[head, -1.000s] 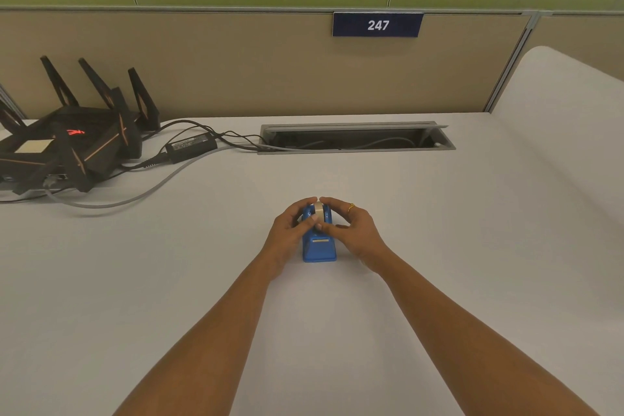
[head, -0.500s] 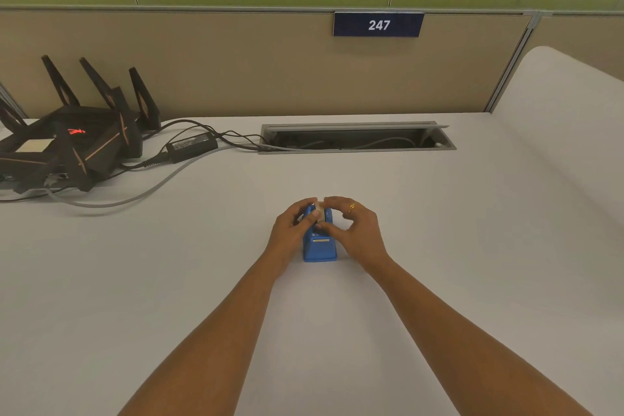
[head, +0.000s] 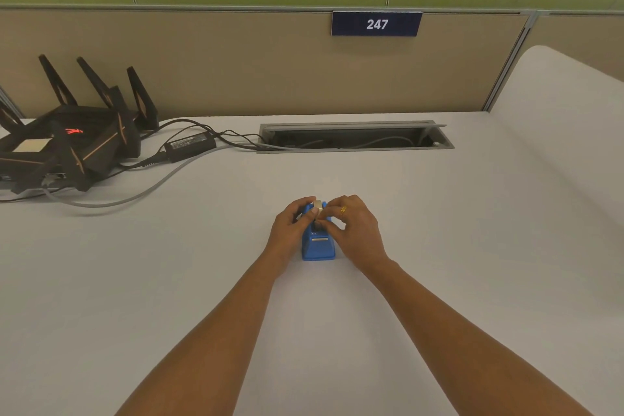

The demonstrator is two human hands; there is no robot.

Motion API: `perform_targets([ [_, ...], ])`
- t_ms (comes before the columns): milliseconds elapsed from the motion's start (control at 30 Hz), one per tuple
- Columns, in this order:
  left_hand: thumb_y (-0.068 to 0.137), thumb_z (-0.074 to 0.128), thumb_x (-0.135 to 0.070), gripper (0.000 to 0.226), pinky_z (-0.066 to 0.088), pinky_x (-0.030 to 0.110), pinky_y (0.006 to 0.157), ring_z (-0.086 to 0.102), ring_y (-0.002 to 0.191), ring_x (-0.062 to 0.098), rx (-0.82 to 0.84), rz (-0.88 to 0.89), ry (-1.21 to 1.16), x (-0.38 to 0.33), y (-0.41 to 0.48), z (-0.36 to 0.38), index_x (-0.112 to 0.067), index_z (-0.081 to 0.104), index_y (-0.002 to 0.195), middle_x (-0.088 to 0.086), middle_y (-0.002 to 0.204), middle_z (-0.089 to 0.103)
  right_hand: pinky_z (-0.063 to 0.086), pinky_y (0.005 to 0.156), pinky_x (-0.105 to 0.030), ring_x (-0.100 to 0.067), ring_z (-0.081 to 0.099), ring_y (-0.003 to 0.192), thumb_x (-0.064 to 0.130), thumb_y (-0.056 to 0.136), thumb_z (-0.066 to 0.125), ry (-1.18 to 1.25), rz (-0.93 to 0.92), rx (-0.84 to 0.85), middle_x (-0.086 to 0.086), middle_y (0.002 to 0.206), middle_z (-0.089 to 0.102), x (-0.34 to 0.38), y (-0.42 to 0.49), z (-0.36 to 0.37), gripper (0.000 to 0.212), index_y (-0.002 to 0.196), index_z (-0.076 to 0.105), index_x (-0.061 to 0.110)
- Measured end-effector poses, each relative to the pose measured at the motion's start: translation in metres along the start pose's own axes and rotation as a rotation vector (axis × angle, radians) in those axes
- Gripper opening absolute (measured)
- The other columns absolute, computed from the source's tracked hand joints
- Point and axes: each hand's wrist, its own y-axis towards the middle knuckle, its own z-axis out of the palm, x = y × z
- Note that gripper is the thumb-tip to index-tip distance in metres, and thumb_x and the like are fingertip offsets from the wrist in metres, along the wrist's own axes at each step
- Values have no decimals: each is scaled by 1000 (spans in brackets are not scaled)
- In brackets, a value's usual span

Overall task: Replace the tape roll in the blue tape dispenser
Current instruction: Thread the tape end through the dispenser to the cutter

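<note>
A small blue tape dispenser [head: 318,246] stands on the white desk, its cutter end toward me. A pale tape roll [head: 317,204] sits in its top slot, mostly covered by fingers. My left hand [head: 290,228] wraps the dispenser's left side, thumb pressed on the roll. My right hand [head: 354,228], with a gold ring, curls over the right side and pinches the roll from above. The roll's lower half is hidden inside the dispenser.
A black router [head: 67,142] with upright antennas sits at the far left, with a power brick [head: 190,145] and cables trailing toward an open cable tray [head: 354,138] in the desk. A beige partition with a 247 sign [head: 376,24] backs the desk.
My right hand has shifted further over the top of the roll, fingers closing down on it. The dispenser and left hand have stayed in place.
</note>
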Motion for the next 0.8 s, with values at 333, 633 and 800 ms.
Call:
perform_targets([
  [333,89,52,-20,20,46,14,80,53,105,13,16,-25,-51,0,2,-1,-24,55,109,-1,116,56,37,58,-14,-20,63,68,16,73,69,-190,-259,49,-2,76,72,0,-2,-5,11,84,70,14],
  [633,90,51,-18,31,45,27,95,52,113,19,19,-23,34,1,3,-2,-16,53,120,7,130,54,51,65,-31,-30,63,72,17,88,56,-146,-196,146,-15,83,70,7,-4,-10,13,96,61,7],
  [800,88,53,-16,41,37,38,108,45,126,25,47,-17,110,0,3,-4,-13,47,129,9,138,48,54,75,-38,-31,63,78,19,91,53,-104,-143,178,-15,92,69,8,-6,-10,18,104,55,6],
])
